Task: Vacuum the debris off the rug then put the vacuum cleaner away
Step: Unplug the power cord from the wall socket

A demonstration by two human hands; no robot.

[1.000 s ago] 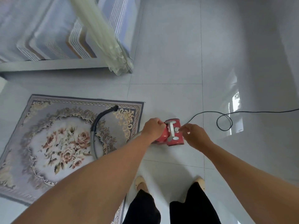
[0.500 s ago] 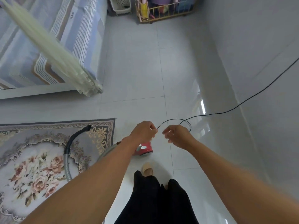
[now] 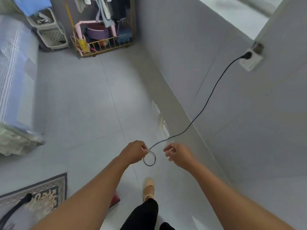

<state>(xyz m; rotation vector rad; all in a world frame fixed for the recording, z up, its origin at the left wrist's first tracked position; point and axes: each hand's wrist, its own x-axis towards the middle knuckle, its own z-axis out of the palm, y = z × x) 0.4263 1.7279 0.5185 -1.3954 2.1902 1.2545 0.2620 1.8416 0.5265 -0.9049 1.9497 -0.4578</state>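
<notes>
My left hand (image 3: 135, 151) pinches the black power cord (image 3: 204, 107), and a small loop of it hangs just below the fingers. The cord rises to the right to a plug in a white wall socket (image 3: 250, 59). My right hand (image 3: 177, 154) is beside the loop with its fingers curled loosely, and I cannot make out cord in them. The red vacuum cleaner (image 3: 114, 199) is mostly hidden under my left forearm. Its dark hose (image 3: 15, 207) lies on the patterned rug (image 3: 48, 196) at the bottom left.
A bed with a striped blue cover (image 3: 15, 83) fills the left side. A gold wire rack (image 3: 103, 42) with hanging clothes and a white basket shelf (image 3: 49, 34) stand at the far wall. The grey wall (image 3: 240, 122) runs along the right. My foot (image 3: 148, 188) is on the tiles.
The view has tilted up from the vacuum toward the wall socket. My hands left the vacuum body and took up the cord, my left hand now pinching a loop.
</notes>
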